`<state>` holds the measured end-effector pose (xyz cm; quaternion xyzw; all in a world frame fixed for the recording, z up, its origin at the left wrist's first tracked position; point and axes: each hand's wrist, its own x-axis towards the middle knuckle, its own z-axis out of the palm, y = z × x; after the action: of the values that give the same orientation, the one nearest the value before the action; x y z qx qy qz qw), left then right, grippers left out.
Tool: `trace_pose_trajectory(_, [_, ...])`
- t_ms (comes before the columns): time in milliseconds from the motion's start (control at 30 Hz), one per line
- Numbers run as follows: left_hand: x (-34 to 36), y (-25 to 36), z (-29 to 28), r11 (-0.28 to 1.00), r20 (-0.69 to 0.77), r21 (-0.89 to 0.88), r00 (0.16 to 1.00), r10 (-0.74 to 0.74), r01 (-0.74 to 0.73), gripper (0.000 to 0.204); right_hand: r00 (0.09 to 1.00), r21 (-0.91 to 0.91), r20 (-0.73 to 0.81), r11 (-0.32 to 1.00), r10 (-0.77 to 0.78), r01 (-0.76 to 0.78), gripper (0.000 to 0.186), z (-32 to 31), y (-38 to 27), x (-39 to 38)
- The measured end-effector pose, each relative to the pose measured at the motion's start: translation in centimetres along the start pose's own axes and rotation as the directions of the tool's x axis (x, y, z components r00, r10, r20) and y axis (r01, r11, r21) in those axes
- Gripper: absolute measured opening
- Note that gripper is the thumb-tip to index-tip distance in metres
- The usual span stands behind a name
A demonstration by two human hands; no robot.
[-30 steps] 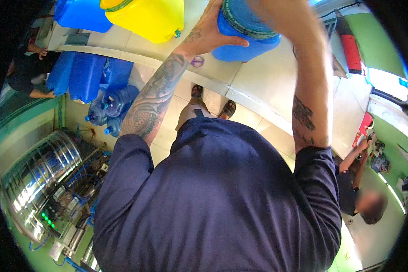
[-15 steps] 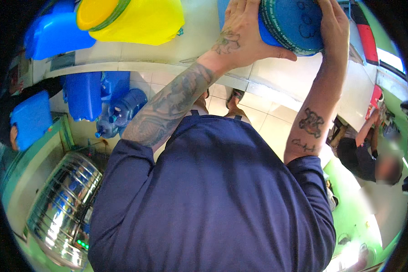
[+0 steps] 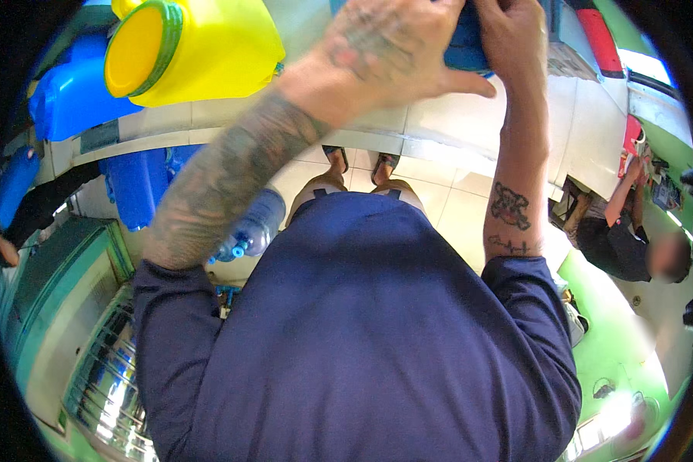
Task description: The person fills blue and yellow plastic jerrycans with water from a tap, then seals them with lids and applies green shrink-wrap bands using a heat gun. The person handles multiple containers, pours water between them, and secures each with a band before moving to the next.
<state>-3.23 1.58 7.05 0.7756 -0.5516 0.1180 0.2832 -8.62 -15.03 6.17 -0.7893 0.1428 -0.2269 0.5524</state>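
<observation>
1. Blue container (image 3: 470, 46) is showing at the head view's upper edge, between both hands, over the worktop (image 3: 431, 119).
2. Hands and frame edge are hiding most of it, so I cannot tell its long axis or which way it is pointing.
3. Left hand (image 3: 396, 50) is blurring, thumb standing apart from the fingers; I cannot tell whether its grip is holding anything.
4. Right hand (image 3: 513, 35) is curving beside the container; its grip's opening is staying unclear.

On the counter (image 3: 439, 115), a jug (image 3: 215, 58) is between a jerrycan (image 3: 88, 96), left, and a container (image 3: 468, 46), right.
</observation>
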Motion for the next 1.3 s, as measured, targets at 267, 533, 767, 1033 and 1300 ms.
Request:
trace_pose_trajectory(267, [1.3,-0.9,-0.7,0.995,0.248,-0.097,0.968,0.028,-0.003,0.085,0.990,-0.070,-0.106,0.994,-0.090,0.083,0.025,0.1,0.2,0.4])
trace_pose_trajectory(533, [7.9,-13.8,2.4,0.500,0.055,-0.431,0.575,-0.816,0.751,0.052,0.941,-0.620,0.320,0.726,-0.113,0.298,0.049,0.3,-2.5,-0.7])
trace_pose_trajectory(767, [13.3,-26.5,6.9,0.751,0.199,-0.542,0.926,-0.321,0.377,0.044,0.906,-0.635,0.338,0.649,-0.254,0.419,0.085,1.6,-2.6,-2.0])
trace_pose_trajectory(1033, [13.4,-24.5,5.0,0.862,0.250,-0.391,0.939,-0.237,0.322,0.046,0.852,-0.532,0.464,0.694,-0.241,0.486,0.071,-2.7,-2.5,-1.8])
trace_pose_trajectory(1300, [8.0,-12.1,4.9,0.640,0.165,-0.639,0.889,-0.428,0.427,0.044,0.619,-0.259,0.712,0.696,-0.331,0.670,0.072,-14.0,-0.5,-2.3])
